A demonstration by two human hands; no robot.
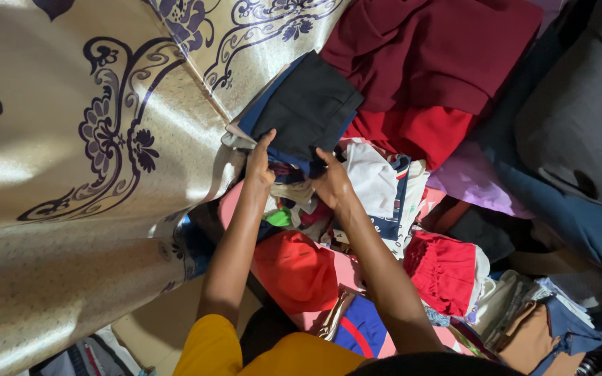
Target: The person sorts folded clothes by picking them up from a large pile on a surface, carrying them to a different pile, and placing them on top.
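- Yellow sleeves frame the bottom of the view, and two bare forearms reach up from them over a heap of loose clothing.
- Red cap-like cloth (295, 270) sits between the forearms on a pink piece (346, 271), with a red gathered garment (444, 270) to the right; these lie loose, and a dragging elbow could likely pull them off the heap.
- Left hand (260, 166) has its thumb raised against the near edge of a folded dark stack (304, 111), while its fingers curl under the stack and out of sight.
- Right hand (331, 182) pinches the same near edge lower down, thumb on top, fingers tucked beneath among crumpled pieces.
- Grip rests on one edge only, so the far end of the stack could sag and the layers slide apart; the fold would probably open if one hand lets go.
- Folded stack looks flat and squared, charcoal-black on top with blue layers showing along its left and lower edges, tilted, and resting half on a gold patterned cloth (92, 139) and half on the heap.
- Glossy gold cloth looks slippery, and a stack set there may well slip down its slope.
- Maroon fabric (426, 49) and a bright red piece (412, 132) lie just beyond, close enough to snag a corner.
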